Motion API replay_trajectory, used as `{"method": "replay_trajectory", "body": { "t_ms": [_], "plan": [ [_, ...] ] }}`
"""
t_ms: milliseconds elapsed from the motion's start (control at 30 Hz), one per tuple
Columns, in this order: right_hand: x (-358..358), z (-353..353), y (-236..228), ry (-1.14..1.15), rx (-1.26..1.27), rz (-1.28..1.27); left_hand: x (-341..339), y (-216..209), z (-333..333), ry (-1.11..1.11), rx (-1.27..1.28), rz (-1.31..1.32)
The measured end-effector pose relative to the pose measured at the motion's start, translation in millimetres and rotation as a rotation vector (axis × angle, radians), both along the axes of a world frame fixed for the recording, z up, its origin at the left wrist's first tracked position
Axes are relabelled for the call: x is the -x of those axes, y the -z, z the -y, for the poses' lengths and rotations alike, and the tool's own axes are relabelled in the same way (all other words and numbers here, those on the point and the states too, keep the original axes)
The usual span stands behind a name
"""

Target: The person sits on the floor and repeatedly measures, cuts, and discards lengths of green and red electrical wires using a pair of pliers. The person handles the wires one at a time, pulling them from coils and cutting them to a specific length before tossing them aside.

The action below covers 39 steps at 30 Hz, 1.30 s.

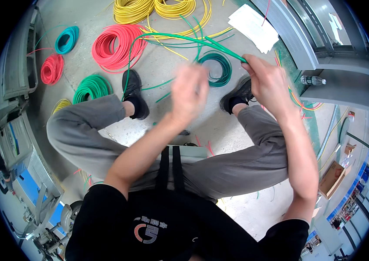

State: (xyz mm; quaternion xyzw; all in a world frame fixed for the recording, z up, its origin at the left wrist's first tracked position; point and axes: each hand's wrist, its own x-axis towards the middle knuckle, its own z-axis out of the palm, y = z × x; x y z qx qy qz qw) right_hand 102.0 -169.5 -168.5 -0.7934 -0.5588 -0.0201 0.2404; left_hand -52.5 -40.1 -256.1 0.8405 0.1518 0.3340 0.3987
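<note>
My right hand (268, 85) is closed, pinching the ends of a bundle of green wires (223, 51) between thumb and fingers. The wires run left from it in a long arc, and one strand bends down past my left shoe. My left hand (188, 92) is raised between my knees, smeared by motion, so its fingers and anything in them cannot be made out. Just beyond and between my hands, a dark green wire coil (220, 69) lies on the floor.
A large red wire coil (101, 48), yellow coils (133, 9) and a bright green coil (93, 87) lie around my feet. Smaller teal (67, 40) and red (52, 69) coils sit farther left. White papers (254, 27) and a plastic bottle (313, 80) are at the right, beside grey metal frames.
</note>
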Motion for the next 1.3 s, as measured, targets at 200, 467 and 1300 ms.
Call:
{"method": "replay_trajectory", "body": {
  "t_ms": [200, 467, 1300],
  "plan": [
    [-10.2, 6.4, -1.8, 0.067, 0.055, 0.069, 143.0, 251.7, 50.9, 0.701, -0.578, -1.115],
    [-11.0, -1.2, -10.1, 0.031, 0.072, -0.139, 173.1, 297.7, 42.7, 0.826, -0.640, -1.248],
    [17.8, 2.8, -36.7, -0.187, 0.068, -0.054, 43.3, -65.1, -26.0, 0.326, 0.879, -0.230]
  ]
}}
